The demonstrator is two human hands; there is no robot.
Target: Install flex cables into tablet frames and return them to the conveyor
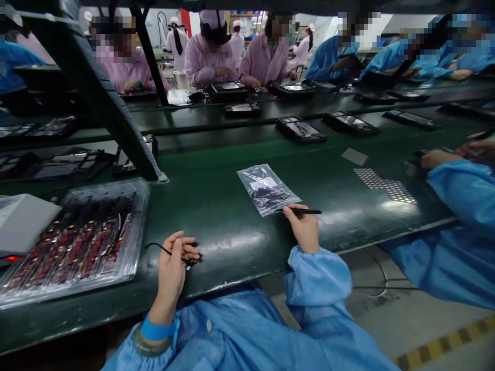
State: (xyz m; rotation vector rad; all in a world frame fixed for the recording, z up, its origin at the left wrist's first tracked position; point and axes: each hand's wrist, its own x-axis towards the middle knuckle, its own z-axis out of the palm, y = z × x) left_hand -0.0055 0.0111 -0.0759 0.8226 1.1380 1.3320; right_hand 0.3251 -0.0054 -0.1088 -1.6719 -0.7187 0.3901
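Note:
My right hand pinches a pair of slim black tweezers. Their tip points left, over the lower edge of a clear plastic bag. Inside the bag are small dark parts and a white label. My left hand is half curled above the green bench, with a thin black cable running through it and sticking out to the left. Below its fingers a small dark and white piece shows, partly hidden. A blue band is round my left wrist.
At left stands a clear tray of red and black parts, beside a grey-white box. A dark slanted post rises nearby. Perforated sheets lie right, near a co-worker's blue sleeve. Black device housings line the far side.

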